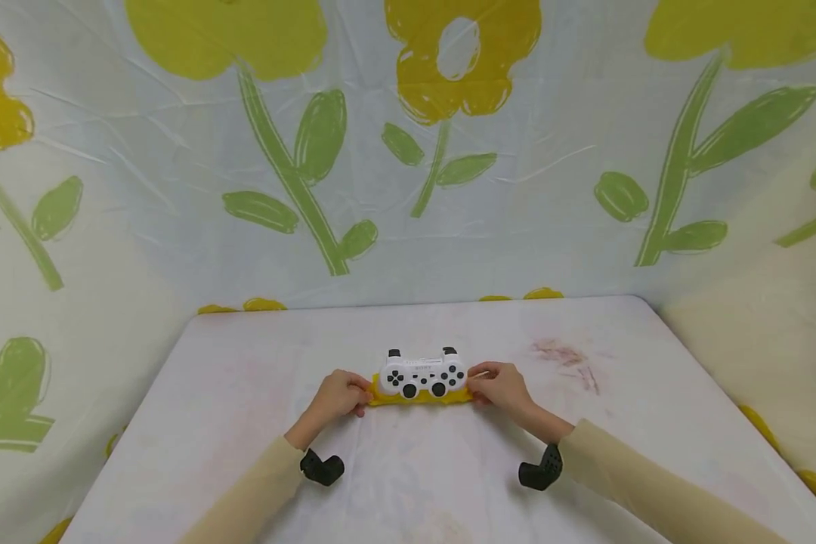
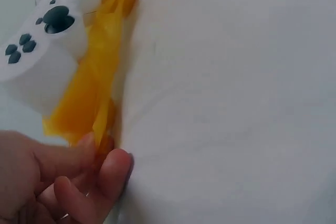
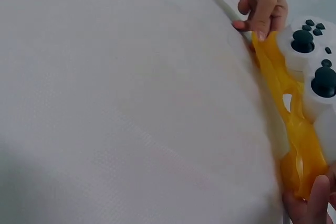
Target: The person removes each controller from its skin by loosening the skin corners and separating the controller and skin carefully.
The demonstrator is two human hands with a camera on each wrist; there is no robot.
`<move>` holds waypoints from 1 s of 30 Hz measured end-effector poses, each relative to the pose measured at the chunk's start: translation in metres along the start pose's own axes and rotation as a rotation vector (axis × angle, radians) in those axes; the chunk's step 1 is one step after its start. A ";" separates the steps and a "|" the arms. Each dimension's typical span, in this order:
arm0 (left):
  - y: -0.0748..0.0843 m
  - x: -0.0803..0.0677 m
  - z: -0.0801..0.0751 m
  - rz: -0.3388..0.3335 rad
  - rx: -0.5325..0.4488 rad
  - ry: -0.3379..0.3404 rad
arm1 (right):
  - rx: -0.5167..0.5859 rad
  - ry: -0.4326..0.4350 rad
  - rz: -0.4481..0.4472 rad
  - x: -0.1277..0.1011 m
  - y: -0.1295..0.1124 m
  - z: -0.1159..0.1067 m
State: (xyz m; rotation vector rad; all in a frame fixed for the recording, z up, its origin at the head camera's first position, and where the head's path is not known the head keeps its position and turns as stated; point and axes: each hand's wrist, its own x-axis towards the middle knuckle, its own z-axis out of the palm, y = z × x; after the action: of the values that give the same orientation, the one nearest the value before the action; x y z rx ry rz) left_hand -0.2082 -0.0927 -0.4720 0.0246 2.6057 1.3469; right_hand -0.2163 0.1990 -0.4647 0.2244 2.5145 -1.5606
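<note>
A white game controller [image 1: 422, 375] with black buttons and sticks lies face up on a soft, stretchy yellow cover [image 1: 421, 399]. My left hand [image 1: 338, 394] pinches the cover's left end between thumb and fingers, seen close in the left wrist view [image 2: 79, 177]. At the opposite end, my right hand [image 1: 505, 388] pinches the right edge. In the right wrist view a small hole shows in the cover [image 3: 303, 150], whose front edge runs between both hands along the controller's near side [image 3: 326, 111]. The controller's underside is hidden.
The white table [image 1: 408, 483] bears reddish smudges [image 1: 563, 355] at right. Behind it hangs a flower-printed cloth [image 1: 517, 211], which also covers both sides. Black wrist devices [image 1: 541, 468] sit below each wrist, near the beige sleeves [image 1: 625, 468].
</note>
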 end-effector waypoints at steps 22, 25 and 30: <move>0.004 -0.012 0.009 -0.024 -0.160 -0.050 | 0.145 -0.158 0.011 -0.008 0.000 -0.010; 0.007 -0.013 0.010 0.014 -0.118 -0.022 | 0.140 -0.202 0.039 -0.006 0.001 -0.013; 0.010 -0.012 0.009 0.055 0.009 0.033 | 0.077 -0.247 0.020 0.000 0.003 -0.015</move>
State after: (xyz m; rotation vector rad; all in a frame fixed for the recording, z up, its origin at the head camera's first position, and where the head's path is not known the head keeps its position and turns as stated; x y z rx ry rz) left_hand -0.1954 -0.0805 -0.4666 0.0762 2.6569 1.3642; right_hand -0.2162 0.2138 -0.4609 0.0620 2.2609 -1.5727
